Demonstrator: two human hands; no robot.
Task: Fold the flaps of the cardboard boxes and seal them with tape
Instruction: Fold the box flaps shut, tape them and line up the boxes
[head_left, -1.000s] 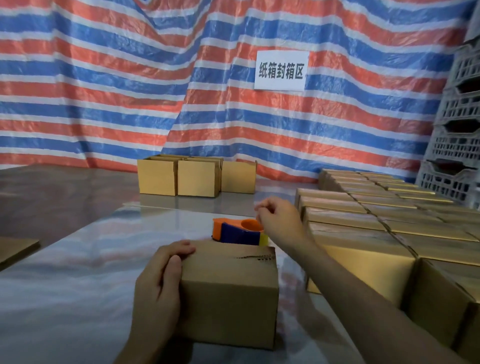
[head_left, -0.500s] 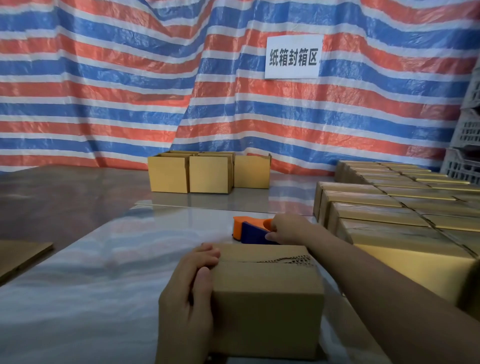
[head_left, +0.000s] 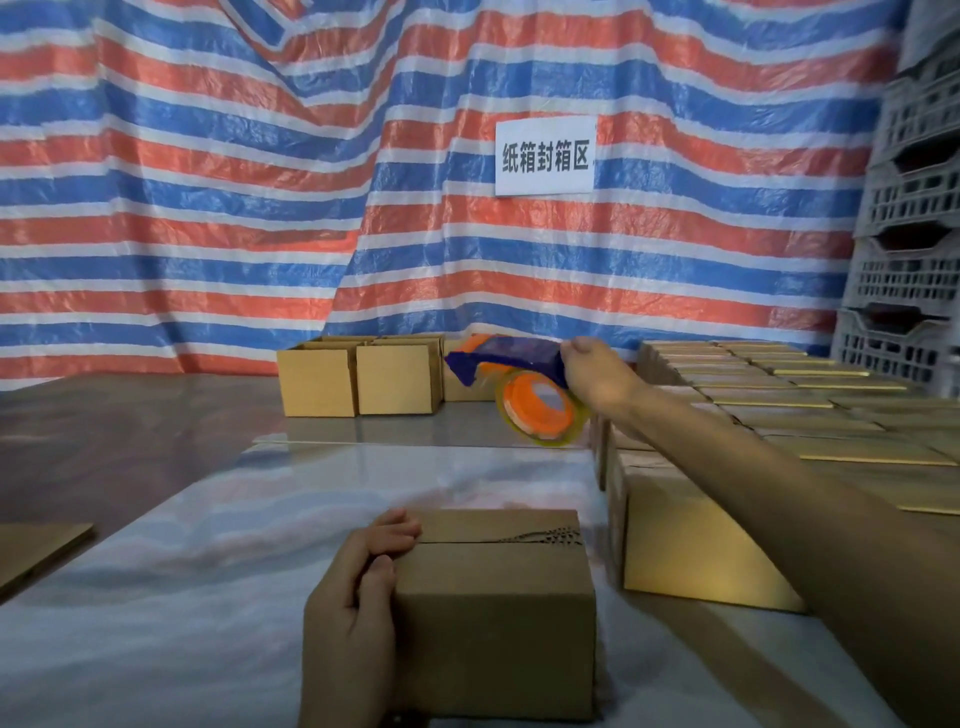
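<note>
One hand, the left hand (head_left: 353, 618), is being curled over the left edge of the brown cardboard box (head_left: 498, 613), flaps shut, at the front of the table (head_left: 197, 582). Behind it, the blue-and-orange tape holder (head_left: 519, 387) is being gripped in the air by the right hand (head_left: 597, 376).

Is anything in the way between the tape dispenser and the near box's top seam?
Nothing visible. The right hand holds the tape dispenser in the air beyond the box. The left hand rests its fingers at the seam's left end.
</note>
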